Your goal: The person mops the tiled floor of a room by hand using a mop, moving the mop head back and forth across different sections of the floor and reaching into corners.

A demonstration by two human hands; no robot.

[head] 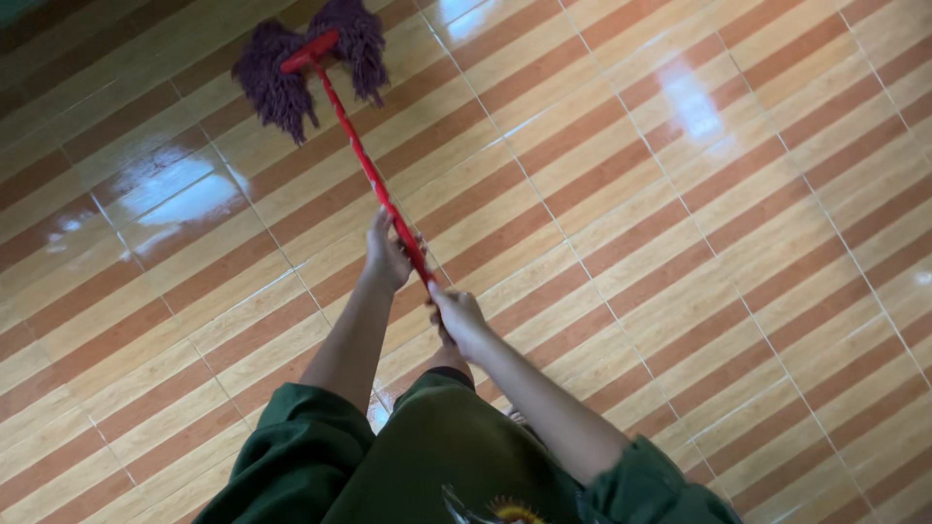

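A mop with a purple string head (309,66) lies spread on the striped floor at the upper left. Its red handle (361,160) slants down toward me. My left hand (388,254) is closed round the handle further along it. My right hand (456,315) grips the near end of the handle, just below the left. Both arms reach out from dark green sleeves.
The floor (680,243) is glossy tile with tan and brown stripes and shows bright light reflections at the upper right and middle left. My dark green garment (427,466) fills the bottom centre. A foot shows below my right hand.
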